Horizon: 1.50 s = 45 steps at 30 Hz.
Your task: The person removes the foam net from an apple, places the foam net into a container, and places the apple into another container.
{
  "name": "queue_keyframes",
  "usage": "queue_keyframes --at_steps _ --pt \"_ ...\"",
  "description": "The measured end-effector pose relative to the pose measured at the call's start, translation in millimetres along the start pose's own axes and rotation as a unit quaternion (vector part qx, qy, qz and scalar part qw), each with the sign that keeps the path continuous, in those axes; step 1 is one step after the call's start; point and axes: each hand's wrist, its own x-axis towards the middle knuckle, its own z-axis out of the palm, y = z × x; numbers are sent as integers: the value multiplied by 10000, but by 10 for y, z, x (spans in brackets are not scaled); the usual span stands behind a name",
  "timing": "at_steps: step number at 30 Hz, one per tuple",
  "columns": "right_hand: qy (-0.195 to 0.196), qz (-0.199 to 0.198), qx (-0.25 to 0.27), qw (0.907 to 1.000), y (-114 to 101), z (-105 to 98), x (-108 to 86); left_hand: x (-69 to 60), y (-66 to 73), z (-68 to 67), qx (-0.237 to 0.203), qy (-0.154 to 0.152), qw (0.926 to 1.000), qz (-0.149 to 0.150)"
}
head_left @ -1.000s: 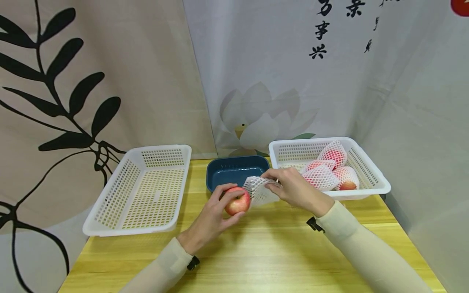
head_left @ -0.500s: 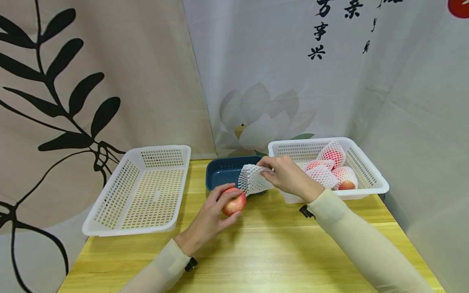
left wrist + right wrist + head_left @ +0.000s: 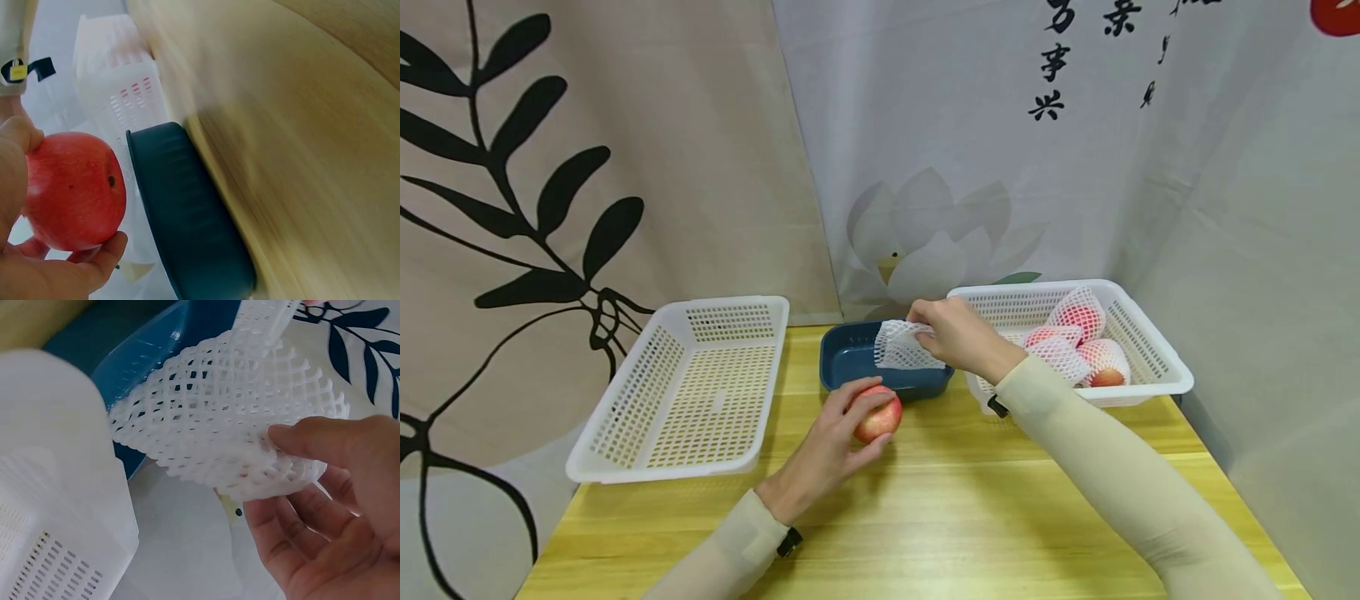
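Note:
My left hand (image 3: 823,446) grips a bare red apple (image 3: 880,414) above the table, just in front of the dark blue tray (image 3: 842,367). In the left wrist view the fingers and thumb wrap the sides of the apple (image 3: 78,190). Over the tray, my right hand (image 3: 966,337) pinches a white foam net sleeve (image 3: 901,346). The right wrist view shows the thumb on one face of the net sleeve (image 3: 219,412) and the fingers behind it; no fruit shows in it. Whether the sleeve touches the tray, I cannot tell.
At the back right, a white basket (image 3: 1150,350) holds several net-wrapped apples (image 3: 1078,317). A second white perforated basket (image 3: 722,404) stands on the left. Wooden table (image 3: 970,517) shows in front, and a printed curtain (image 3: 715,150) hangs behind.
The right hand has moved left and away from me with the net sleeve, from beside the apple to over the tray. The left hand with the apple has shifted only slightly left.

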Motion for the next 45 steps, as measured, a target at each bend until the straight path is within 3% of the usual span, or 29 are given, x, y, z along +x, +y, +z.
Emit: queue_keyframes --at_steps 7,18,27,33,45 --pt "-518 398 -273 9975 -31 103 212 5 0 4 56 -97 9999 -45" --pt "-983 811 -700 9894 22 298 440 18 -11 38 81 -125 9999 -37" --pt "-847 905 -988 9874 68 418 588 44 -16 77 0 -11 9999 133" --pt "-1595 930 -919 9785 45 450 565 54 -8 77 -30 -57 10000 36" --pt "-2986 986 -301 9488 17 376 433 15 -12 68 -110 -160 9998 -76"
